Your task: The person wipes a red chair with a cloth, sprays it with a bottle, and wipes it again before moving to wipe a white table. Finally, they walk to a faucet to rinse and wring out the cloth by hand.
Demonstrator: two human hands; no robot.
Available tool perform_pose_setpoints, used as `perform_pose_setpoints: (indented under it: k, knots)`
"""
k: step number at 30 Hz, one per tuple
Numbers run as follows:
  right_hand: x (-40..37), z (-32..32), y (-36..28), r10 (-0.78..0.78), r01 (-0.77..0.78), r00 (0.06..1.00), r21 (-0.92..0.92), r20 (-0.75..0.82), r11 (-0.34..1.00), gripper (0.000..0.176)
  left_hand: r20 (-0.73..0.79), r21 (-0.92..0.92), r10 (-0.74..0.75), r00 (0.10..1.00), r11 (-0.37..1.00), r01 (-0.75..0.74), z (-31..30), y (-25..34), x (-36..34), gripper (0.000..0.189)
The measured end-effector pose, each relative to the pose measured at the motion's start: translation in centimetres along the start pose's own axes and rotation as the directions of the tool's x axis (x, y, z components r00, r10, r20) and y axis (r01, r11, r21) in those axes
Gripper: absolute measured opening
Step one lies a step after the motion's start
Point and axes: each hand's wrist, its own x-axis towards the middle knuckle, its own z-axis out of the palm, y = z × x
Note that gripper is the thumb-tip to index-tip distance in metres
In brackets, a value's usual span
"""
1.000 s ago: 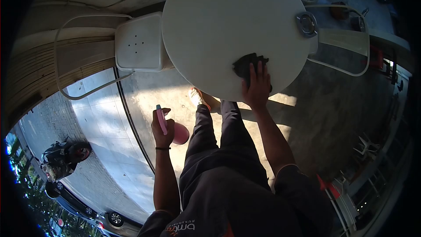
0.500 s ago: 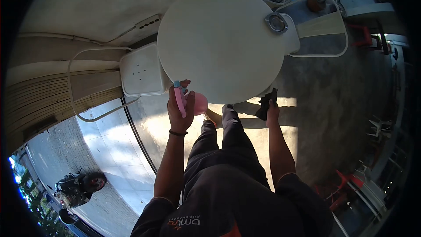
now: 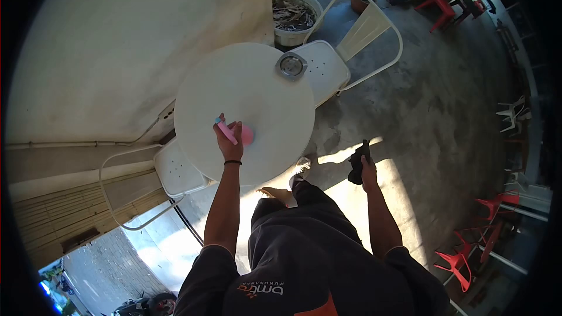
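My left hand (image 3: 230,147) is wrapped round a pink spray bottle (image 3: 247,136) with a light blue nozzle. It holds the bottle over the near part of the round white table (image 3: 246,88). Off to the right, my right hand (image 3: 369,174) grips a bunched black cloth (image 3: 355,167) above the sunlit floor. A square metal ashtray (image 3: 291,65) rests at the table's far right edge.
White metal chairs stand at the table's right (image 3: 321,69) and left (image 3: 178,167). Behind the table is a white tub (image 3: 293,36) of dry plant matter. A wall (image 3: 146,41) runs along the left. Red chairs (image 3: 455,263) stand far right.
My view has turned and the table now sits lower and further left. The spray bottle has come from the table's near edge to over its top. Both hands keep their hold.
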Motion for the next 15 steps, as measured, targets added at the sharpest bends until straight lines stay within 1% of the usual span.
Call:
perform_pose_setpoints:
  k: [1, 4, 7, 8, 11, 12, 14, 15]
  knots:
    - [1.0, -0.6, -0.9, -0.039, 0.039, 0.999, -0.006, 0.008, 0.999, 0.041, -0.005, -0.007, -0.003, 1.0, 1.0, 0.003, 0.3, -0.1, -0.1, 0.06]
    - [2.9, -1.9, -3.0, -0.059, 0.058, 0.998, 0.069, 0.016, 0.996, 0.042, -0.022, -0.022, -0.027, 0.999, 0.999, 0.026, 0.8, -0.3, 0.0, 0.064]
    - [2.7, -2.1, -5.8, 0.033, -0.054, 0.998, 0.376, 0.063, 0.925, 0.041, -0.038, 0.013, -0.03, 0.999, 0.999, 0.03, 0.9, -0.3, -0.2, 0.068]
    - [2.6, -2.2, -6.6, 0.048, -0.127, 0.986, 0.527, 0.161, 0.841, 0.045, -0.042, 0.034, -0.023, 0.999, 0.999, 0.025, 0.9, -0.3, -0.3, 0.07]
    - [0.1, -2.4, -10.6, 0.0, -0.248, 0.95, 0.757, 0.311, 0.605, 0.049, -0.128, 0.129, 0.067, 0.99, 0.99, -0.051, 1.5, -0.7, -1.1, 0.079]
    - [-0.1, -2.6, -10.9, -0.042, -0.231, 0.951, 0.793, 0.306, 0.565, 0.053, -0.198, 0.268, 0.071, 0.978, 0.963, -0.016, 1.8, -1.0, -1.7, 0.082]
    - [-1.0, -2.9, -12.5, -0.138, -0.235, 0.937, 0.871, 0.321, 0.432, 0.051, -0.341, 0.515, 0.108, 0.934, 0.852, 0.089, 2.5, -1.6, -4.1, 0.088]
    - [-1.5, -3.2, -13.1, -0.181, -0.247, 0.927, 0.897, 0.329, 0.367, 0.049, -0.338, 0.557, 0.057, 0.939, 0.817, 0.151, 2.6, -1.2, -5.9, 0.085]
